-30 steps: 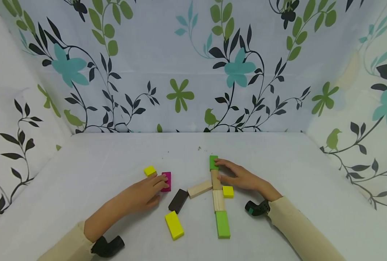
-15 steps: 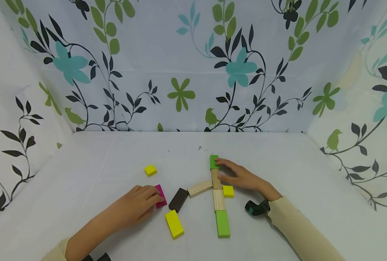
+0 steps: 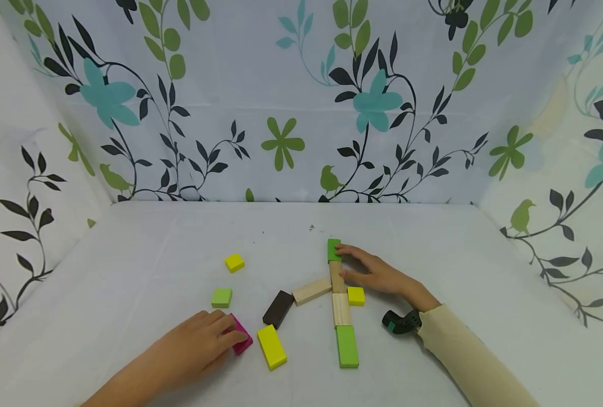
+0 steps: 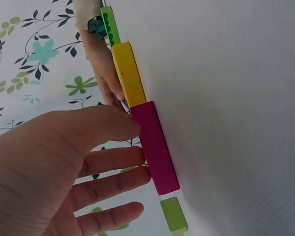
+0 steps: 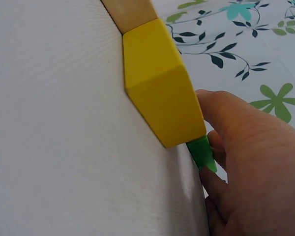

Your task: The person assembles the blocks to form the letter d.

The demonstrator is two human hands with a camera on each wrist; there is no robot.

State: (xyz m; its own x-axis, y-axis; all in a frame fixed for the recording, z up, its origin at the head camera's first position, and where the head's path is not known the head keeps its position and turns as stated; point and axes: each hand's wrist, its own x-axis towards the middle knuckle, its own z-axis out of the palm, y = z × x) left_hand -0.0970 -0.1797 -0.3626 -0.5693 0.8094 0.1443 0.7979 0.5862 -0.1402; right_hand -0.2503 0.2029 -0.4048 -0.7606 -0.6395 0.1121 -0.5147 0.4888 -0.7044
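My left hand [image 3: 194, 342] lies over a magenta block [image 3: 240, 334] at the front left of the blocks. In the left wrist view its thumb and fairly straight fingertips touch the magenta block [image 4: 156, 147] along one side. My right hand [image 3: 382, 275] rests at the far end of a row of blocks. Its index finger touches the dark green block [image 3: 334, 250], and its thumb lies by the wooden block [image 3: 337, 276]. Below that follow a second wooden block [image 3: 341, 309] and a light green block [image 3: 347, 346]. A yellow cube [image 3: 355, 295] sits against the row's right side.
A slanted wooden block [image 3: 311, 292] branches left from the row, with a dark brown block [image 3: 278, 309] at its end. A long yellow block [image 3: 272, 346] lies below. Further left are a small yellow block [image 3: 234, 262] and a small green block [image 3: 222, 298]. Patterned cloth [image 3: 306, 113] stands behind.
My left hand has drawn the magenta block toward the near side and left, turning it. The small green block has come into view from under the hand. My right hand has stayed put.
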